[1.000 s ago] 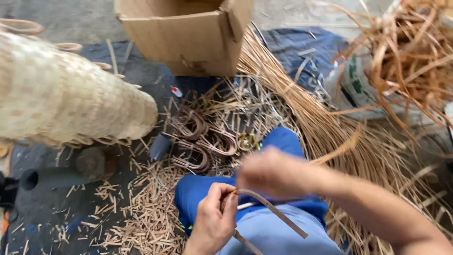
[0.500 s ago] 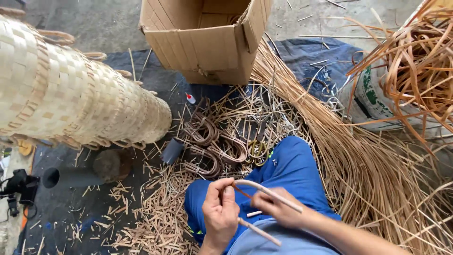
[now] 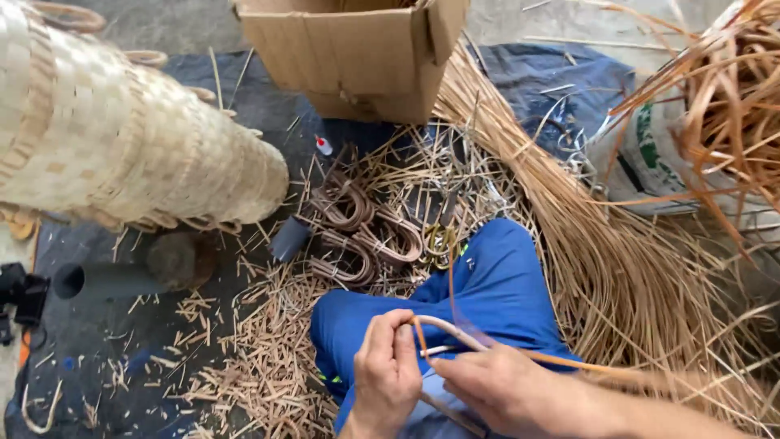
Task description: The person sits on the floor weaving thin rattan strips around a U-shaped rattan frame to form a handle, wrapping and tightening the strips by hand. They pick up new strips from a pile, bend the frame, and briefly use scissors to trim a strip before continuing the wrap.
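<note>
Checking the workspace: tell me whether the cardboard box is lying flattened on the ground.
No, the cardboard box stands upright with its flaps open, behind the bent cane loops.

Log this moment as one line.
left hand: holds bent pale cane rod | right hand: wraps thin orange rattan strip | nearby: brown cardboard box

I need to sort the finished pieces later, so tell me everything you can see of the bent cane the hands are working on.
The bent cane is a pale, smooth rod curved into an arch over the blue-trousered lap. The left hand grips one end; the right hand pinches the other. A thin orange-brown strip crosses it, trailing right.
</note>
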